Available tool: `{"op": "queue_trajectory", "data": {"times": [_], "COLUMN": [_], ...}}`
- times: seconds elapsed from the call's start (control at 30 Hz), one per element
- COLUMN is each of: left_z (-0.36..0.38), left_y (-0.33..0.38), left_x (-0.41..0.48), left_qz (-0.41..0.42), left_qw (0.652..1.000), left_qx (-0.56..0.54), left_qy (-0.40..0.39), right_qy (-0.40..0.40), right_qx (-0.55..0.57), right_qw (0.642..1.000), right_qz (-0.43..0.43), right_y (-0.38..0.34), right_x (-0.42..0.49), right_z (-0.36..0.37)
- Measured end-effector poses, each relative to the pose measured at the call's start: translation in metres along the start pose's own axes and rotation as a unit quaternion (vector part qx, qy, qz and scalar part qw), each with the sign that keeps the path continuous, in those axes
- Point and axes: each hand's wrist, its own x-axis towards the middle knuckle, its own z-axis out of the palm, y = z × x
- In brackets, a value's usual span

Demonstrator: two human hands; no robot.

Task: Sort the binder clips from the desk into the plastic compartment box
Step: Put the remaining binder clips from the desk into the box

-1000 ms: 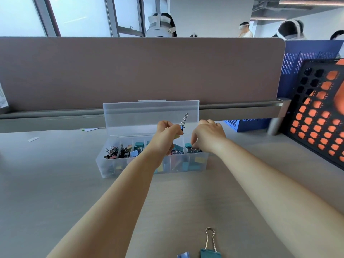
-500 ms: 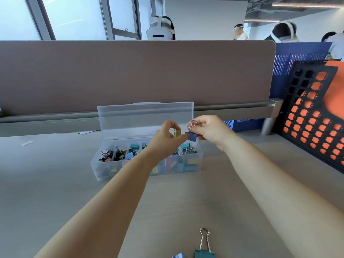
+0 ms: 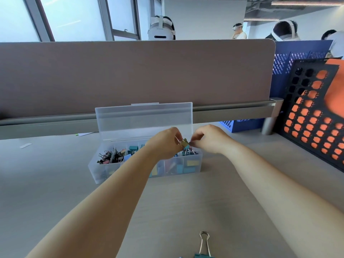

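A clear plastic compartment box (image 3: 197, 161) stands on the desk with its lid (image 3: 143, 118) raised at the back; several coloured binder clips lie in its compartments. Both hands hover over the box's right half. My left hand (image 3: 165, 144) pinches a small yellow binder clip (image 3: 184, 142) at its fingertips. My right hand (image 3: 208, 139) meets it from the right, fingers curled and pinching at the same clip; a bit of teal shows just below. A large teal binder clip (image 3: 203, 246) with silver handles lies at the near edge of the desk.
A brown partition (image 3: 130, 75) with a grey rail closes the back of the desk. A black and orange perforated rack (image 3: 314, 116) leans at the right, a blue basket (image 3: 242, 124) behind it. Paper scraps (image 3: 26, 145) lie far left. People with headsets sit beyond the partition.
Both hands rose from the box's right compartment, then came together over it. The long-handled clip seen in my left hand a second ago is gone; a small yellow clip is between the fingertips.
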Motion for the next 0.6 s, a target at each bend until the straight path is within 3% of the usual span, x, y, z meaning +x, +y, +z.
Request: {"op": "queue_trajectory", "data": {"times": [0.23,0.5,0.6], "left_z": [0.012,0.01,0.009], "left_y": [-0.001,0.004,0.002], "left_x": [0.008,0.018,0.017], "left_qz": [0.013,0.015,0.0], "left_qw": [0.997,0.988,0.993], "left_qx": [0.068,0.124,0.087], "left_qy": [0.019,-0.088,-0.078], "right_qy": [0.011,0.039,0.019], "right_qx": [0.017,0.018,0.005], "right_qw": [1.0,0.999,1.0], "right_qz": [0.004,0.001,-0.002], "right_y": [0.005,0.006,0.004], "right_x": [-0.001,-0.002,-0.003], "right_z": [0.002,0.005,0.004]}}
